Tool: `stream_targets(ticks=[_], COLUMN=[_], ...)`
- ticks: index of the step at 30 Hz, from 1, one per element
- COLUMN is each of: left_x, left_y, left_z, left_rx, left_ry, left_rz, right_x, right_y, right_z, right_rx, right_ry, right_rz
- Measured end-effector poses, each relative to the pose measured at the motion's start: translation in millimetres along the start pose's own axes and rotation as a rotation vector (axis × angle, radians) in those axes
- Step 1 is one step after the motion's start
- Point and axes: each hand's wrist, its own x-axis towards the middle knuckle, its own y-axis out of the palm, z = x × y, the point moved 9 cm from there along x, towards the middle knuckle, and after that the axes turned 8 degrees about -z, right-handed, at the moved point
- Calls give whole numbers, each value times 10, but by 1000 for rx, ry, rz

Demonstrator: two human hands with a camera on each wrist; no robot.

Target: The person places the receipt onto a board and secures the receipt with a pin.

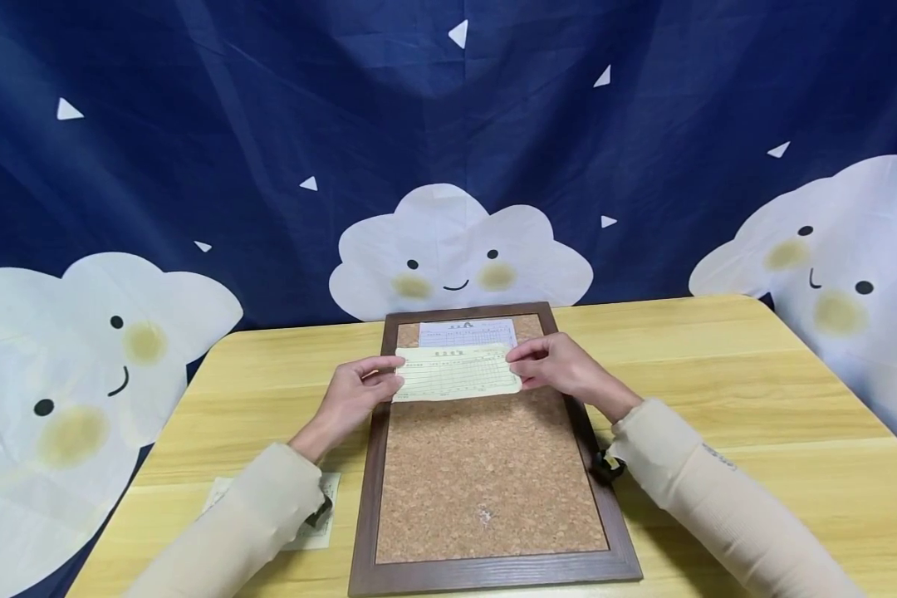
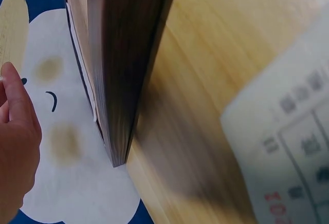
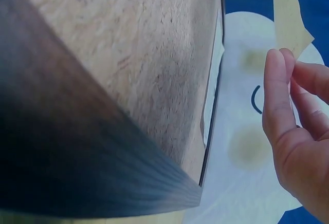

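A pale yellow printed form (image 1: pixel 456 374) is stretched between both hands above a framed cork board (image 1: pixel 486 473). My left hand (image 1: pixel 351 399) pinches its left edge, and my right hand (image 1: pixel 564 365) pinches the right edge. Behind it, a white printed form (image 1: pixel 467 334) lies on the cork near the board's far end, its lower part hidden by the yellow one. In the left wrist view the yellow form (image 2: pixel 14 23) shows above the left thumb. From the right wrist, the yellow form (image 3: pixel 289 21) rises from between thumb and fingers, clear of the cork.
Another printed slip (image 1: pixel 317 527) lies on the wooden table (image 1: pixel 718 374) left of the board, partly under the left forearm. The board's dark wooden frame (image 1: pixel 493 571) stands proud of the tabletop. A blue curtain (image 1: pixel 493 116) with cloud faces hangs behind the table.
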Motion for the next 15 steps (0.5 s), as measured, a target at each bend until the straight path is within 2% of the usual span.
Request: stream_targets(ticks=[10,15], left_x=[28,49], left_y=[77,125], left_z=[-6,15], left_rx=[48,38], left_ry=[28,30], left_rz=[-5,8], right_x=[-18,-33], right_y=[-81,-104], right_z=[-40,-72], right_rx=[-30,-33], right_ry=[4,20], right_rz=[-14,-15])
